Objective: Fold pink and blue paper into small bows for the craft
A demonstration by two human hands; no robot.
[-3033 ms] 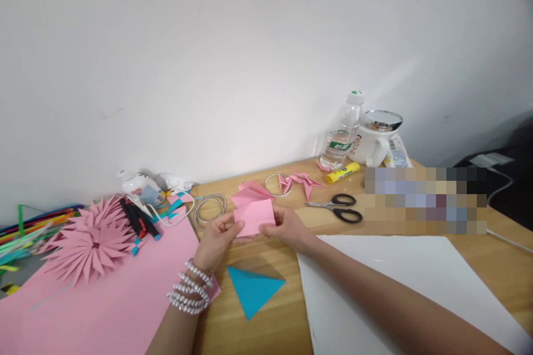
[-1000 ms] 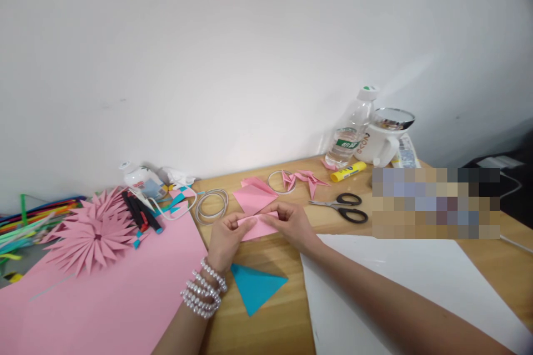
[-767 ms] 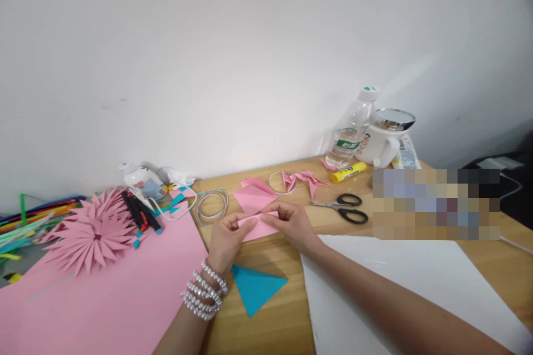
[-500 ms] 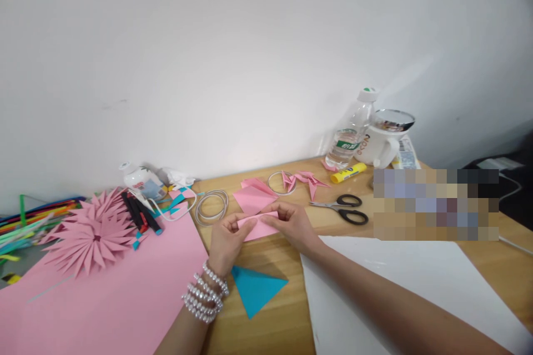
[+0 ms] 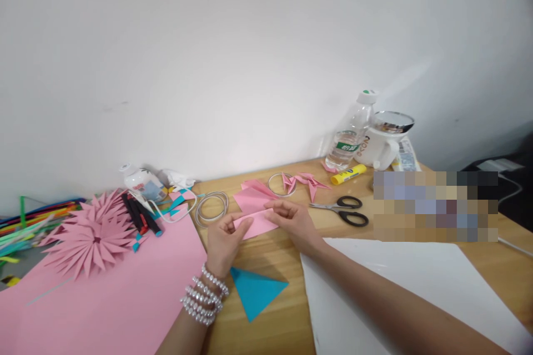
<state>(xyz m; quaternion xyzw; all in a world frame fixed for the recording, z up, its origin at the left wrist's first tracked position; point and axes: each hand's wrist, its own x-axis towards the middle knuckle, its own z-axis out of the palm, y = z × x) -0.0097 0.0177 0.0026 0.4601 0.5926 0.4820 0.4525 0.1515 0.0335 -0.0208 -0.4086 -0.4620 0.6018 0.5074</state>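
Observation:
Between my two hands is a folded strip of pink paper (image 5: 259, 223), held above the wooden table. My left hand (image 5: 225, 237) pinches its left end, thumb on top. At the right end, my right hand (image 5: 293, 223) grips the paper between thumb and fingers. Just below my hands lies a blue paper triangle (image 5: 257, 292). Behind them sits a stack of pink paper (image 5: 253, 196), partly covered. Black-handled scissors (image 5: 345, 210) rest to the right of my right hand, and metal rings (image 5: 212, 208) lie beyond my left hand.
A pink sheet (image 5: 137, 283) with pink folded-paper flowers (image 5: 94, 238) covers the left side. A white board (image 5: 395, 294) lies at right. A water bottle (image 5: 348, 133), white mug (image 5: 377, 147), yellow glue stick (image 5: 348, 174) and folded pink pieces (image 5: 310, 183) stand or lie further back.
My thumbs have moved apart along the pink paper, my left hand shifting slightly left, so more of its middle shows. Both hands still hold it.

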